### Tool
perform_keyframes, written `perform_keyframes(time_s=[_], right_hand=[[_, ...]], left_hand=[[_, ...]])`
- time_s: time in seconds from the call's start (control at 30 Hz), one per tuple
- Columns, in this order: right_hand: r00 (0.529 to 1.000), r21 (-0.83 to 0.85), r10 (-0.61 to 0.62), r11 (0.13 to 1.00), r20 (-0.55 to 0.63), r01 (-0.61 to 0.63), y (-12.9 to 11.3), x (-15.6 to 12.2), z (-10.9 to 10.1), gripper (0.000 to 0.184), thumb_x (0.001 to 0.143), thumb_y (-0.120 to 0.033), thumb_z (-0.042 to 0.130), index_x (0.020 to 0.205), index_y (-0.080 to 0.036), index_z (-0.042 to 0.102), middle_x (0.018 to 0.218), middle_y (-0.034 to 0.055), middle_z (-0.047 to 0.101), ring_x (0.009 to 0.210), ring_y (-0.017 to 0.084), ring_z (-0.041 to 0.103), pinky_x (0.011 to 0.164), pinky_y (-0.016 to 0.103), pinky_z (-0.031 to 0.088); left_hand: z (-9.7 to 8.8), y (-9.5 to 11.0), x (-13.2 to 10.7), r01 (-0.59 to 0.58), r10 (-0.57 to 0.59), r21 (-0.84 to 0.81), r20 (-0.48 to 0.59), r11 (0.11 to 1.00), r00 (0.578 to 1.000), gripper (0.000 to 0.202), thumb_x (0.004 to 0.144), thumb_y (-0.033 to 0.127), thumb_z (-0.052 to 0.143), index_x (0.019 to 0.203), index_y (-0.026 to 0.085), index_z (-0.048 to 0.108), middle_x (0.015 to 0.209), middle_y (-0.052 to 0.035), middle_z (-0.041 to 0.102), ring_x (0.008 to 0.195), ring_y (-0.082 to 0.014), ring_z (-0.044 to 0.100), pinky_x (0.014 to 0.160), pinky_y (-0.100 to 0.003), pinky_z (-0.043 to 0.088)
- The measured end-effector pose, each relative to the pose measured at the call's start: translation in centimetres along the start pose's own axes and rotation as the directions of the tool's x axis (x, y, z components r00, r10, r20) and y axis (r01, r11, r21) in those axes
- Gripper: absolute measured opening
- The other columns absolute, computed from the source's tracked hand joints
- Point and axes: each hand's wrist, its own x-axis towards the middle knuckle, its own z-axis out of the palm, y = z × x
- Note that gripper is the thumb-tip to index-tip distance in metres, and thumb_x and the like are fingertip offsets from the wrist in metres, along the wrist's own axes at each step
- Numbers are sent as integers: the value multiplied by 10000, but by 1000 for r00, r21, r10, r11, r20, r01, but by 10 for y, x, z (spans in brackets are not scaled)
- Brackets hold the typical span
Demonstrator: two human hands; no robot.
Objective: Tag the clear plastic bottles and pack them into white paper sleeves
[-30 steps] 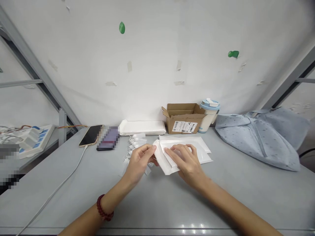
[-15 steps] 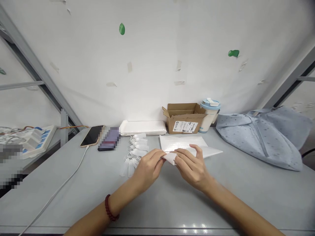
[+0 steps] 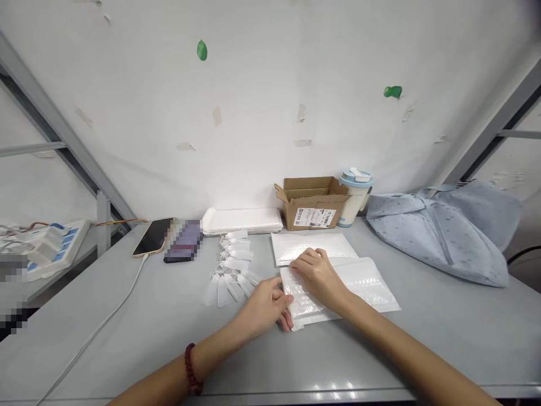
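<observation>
A white bubble mailer [image 3: 367, 282] lies flat on the grey table, its shiny bubbled surface facing up. My left hand [image 3: 267, 305] grips its left edge, thumb on top and the other fingers at the edge and partly below. On the upper left part of the same mailer rests my right hand [image 3: 316, 276], fingers bent together and pressed onto it; the fingertips are partly hidden. Just behind lies a second white mailer [image 3: 310, 243], partly covered by the first. Left of my hands, several white plastic tags with loops [image 3: 234, 264] are laid out in a curved row.
At the back stand a stack of white mailers [image 3: 243, 219], an open cardboard box [image 3: 315, 213] and a lidded cup [image 3: 354, 197]. A blue cloth bag [image 3: 435, 237] lies right. On the left are a phone [image 3: 155, 237] with a white cable [image 3: 101, 316] and a power strip [image 3: 59, 251].
The mailer, earlier pinched at its near end by both hands, now lies flatter and spread out. My left hand has moved slightly down; my right hand has shifted left and up over the mailer.
</observation>
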Motion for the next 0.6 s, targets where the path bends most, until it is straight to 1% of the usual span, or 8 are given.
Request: perform_keyframes(time_s=[0.1,0.23,0.33,0.43,0.47,0.53,0.57,0.6], right_hand=[[1000,28,20,999,20,-20,0,0,4,167,848,-72,493,779,-170,609,719,22,629,749,156,474,694,297,292],[997,60,70,996,23,-71,2,1,8,175,847,-69,492,792,-174,621,716,20,643,747,159,491,671,287,321],[993,80,120,989,21,-122,5,3,12,201,849,-61,472,782,-180,620,716,20,647,748,158,512,670,282,355],[989,90,147,985,25,-149,8,4,15,184,838,-69,474,793,-178,615,747,33,636,751,164,532,679,286,395],[988,91,150,984,23,-151,8,4,15,174,835,-75,476,803,-178,612,770,41,630,753,166,535,676,287,406],[988,91,152,984,9,-152,7,4,15,156,832,-87,477,824,-178,604,816,54,614,758,170,539,667,287,422],[988,93,151,984,0,-151,6,3,14,148,832,-94,477,831,-179,598,830,57,607,760,171,538,666,288,427],[989,95,149,984,-8,-148,6,3,13,141,833,-99,478,836,-180,593,837,58,601,765,172,538,669,291,430]], left_hand=[[-1,-1,1,-2,1,-32,-24,999,1000,351,797,189,529,1112,62,438,481,48,538,456,-134,591,463,-233,485],[-5,-3,0,-58,54,-39,-94,998,994,562,803,154,501,1314,40,298,553,30,591,489,-127,604,553,-269,518],[-6,-1,-1,-95,101,51,-147,994,984,556,804,193,499,1309,23,340,615,-1,618,545,-138,623,612,-288,524],[-15,6,0,-157,219,248,-241,956,946,423,794,254,503,1168,58,517,680,-31,637,581,-151,628,612,-288,514],[-22,10,1,-180,280,328,-290,928,915,378,792,275,500,1109,79,562,690,-34,641,580,-154,623,607,-288,509],[-46,17,6,-199,420,482,-407,853,811,329,794,310,482,1024,112,608,672,-33,639,591,-167,613,606,-298,502],[-62,20,8,-190,496,556,-473,809,728,315,796,322,472,991,124,620,691,-40,644,623,-176,617,633,-306,503],[-81,22,11,-157,569,632,-526,759,632,299,795,320,460,957,133,628,757,-57,657,680,-187,623,673,-317,504]])
